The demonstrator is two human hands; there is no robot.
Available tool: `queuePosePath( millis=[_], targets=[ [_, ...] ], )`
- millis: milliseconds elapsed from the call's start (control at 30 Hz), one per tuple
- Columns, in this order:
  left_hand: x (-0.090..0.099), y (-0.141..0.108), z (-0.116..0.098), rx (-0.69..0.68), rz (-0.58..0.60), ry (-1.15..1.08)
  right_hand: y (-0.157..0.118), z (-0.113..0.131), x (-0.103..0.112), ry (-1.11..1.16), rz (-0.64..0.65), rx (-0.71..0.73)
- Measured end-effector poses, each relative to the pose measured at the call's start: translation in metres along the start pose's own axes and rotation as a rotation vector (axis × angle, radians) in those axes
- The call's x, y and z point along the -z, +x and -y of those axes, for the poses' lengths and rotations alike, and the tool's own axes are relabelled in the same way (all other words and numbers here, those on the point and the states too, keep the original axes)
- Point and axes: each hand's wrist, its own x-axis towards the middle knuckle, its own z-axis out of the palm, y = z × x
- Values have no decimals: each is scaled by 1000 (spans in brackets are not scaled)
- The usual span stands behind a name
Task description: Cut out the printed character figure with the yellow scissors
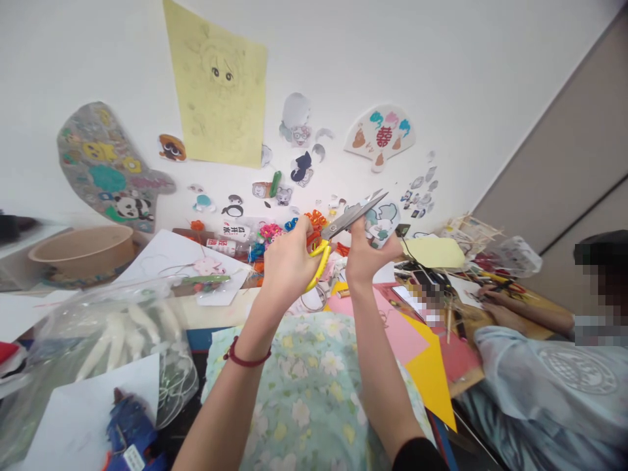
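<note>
Scissors (pixel 321 267) with yellow handles and long metal blades are in my left hand (pixel 289 258), whose fingers wrap round the handles. The blades are parted and point up to the right. My right hand (pixel 367 255) holds a paper cutout (pixel 385 222) with pale green and white drawn figures between thumb and fingers. The blades reach across to the cutout's left side, in front of it; whether they touch it I cannot tell. A floral cloth (pixel 314 386) lies below both forearms.
Pink paper (pixel 397 327) and yellow paper (pixel 432 373) lie right of my forearm. A plastic bag (pixel 122 333), a brown basin (pixel 83 258) and a blue glue gun (pixel 131 425) are left. Another person (pixel 554 379) works at the far right. Stickers cover the wall.
</note>
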Motion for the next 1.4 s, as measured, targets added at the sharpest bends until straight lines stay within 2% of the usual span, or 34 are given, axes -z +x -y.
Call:
queuePosePath(
  millis=[500,700,800,967,1133,1233,1400],
  targets=[
    [-7,2,3,-76,57,-64,10,-6,3,45,67,43],
    [-6,1,5,-52,18,-150,13,-6,4,18,102,82],
    [-7,2,6,-14,-5,-185,13,-3,4,28,144,43],
    [-16,8,21,113,-88,-287,17,-1,5,141,296,-134],
    [-21,14,39,170,-195,-442,20,6,11,268,531,-255],
    [-6,12,34,135,-225,-549,20,19,20,326,693,-284],
    [29,1,15,-16,-214,-771,20,43,38,332,867,-309]
  ],
)
